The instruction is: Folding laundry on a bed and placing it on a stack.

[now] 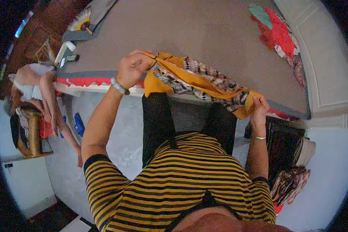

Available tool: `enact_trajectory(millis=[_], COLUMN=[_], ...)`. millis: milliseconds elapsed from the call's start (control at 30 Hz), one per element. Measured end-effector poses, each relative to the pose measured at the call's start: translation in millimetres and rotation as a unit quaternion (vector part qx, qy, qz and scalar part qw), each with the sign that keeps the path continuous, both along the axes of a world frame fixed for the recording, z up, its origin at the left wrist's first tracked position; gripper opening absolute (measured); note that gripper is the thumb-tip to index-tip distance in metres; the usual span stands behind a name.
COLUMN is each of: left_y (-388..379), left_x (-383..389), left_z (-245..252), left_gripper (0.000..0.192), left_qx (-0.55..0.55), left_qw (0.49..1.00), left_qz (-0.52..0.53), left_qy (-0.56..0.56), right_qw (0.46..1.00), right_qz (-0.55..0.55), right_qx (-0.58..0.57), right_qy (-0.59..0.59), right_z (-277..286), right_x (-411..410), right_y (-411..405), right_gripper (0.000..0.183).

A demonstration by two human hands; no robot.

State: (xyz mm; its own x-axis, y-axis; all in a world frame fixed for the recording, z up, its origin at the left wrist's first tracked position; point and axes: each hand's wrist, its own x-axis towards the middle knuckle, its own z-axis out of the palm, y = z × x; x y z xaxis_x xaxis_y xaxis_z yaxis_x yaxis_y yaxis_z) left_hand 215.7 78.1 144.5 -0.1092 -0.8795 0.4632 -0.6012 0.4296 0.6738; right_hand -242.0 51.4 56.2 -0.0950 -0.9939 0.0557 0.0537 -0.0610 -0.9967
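Observation:
A yellow garment with black-and-white plaid parts (208, 82) is stretched between my two hands, over the front edge of a bed and above my knees. My left hand (133, 68), with a pale bangle at its wrist, pinches one gathered end of the cloth between thumb and fingers. At the other end, lower and to the right, my right hand (259, 108) grips a yellow corner. Folds hide much of the garment's shape.
The bed's woven mat (206, 26) bears a pile of red and green clothes (278, 32) at far right and a hand fan (82, 23) at upper left. Another person (34, 81) sits at left near blue slippers (79, 124). Folded cloths (290, 185) lie at lower right.

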Motion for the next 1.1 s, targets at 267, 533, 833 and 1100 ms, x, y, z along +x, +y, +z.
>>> enact_trajectory(millis=[267,533,833,1100], left_y=[13.9,30.8,67.7,138.3], left_x=[1.8,1.6,-20.5,14.1], left_z=[41.5,79.8,118.0,125.3], left_gripper=[0.006,0.005,0.008,0.028], left_qx=[-0.036,-0.143,-0.243,-0.111], left_qw=[0.995,0.984,0.956,0.971], left_qz=[0.091,0.105,0.152,0.158], left_qy=[0.036,0.013,0.064,0.138], right_qw=[0.990,0.993,0.975,0.961], right_qz=[-0.029,-0.014,-0.007,-0.032], right_qx=[0.039,-0.081,-0.201,-0.234], right_qy=[0.132,0.080,0.099,0.142], right_z=[18.3,62.9,155.2,223.0], right_x=[-23.6,-51.3,-73.1,-51.3], right_y=[-18.4,-28.4,-11.0,-14.4], right_gripper=[0.009,0.010,0.013,0.013])
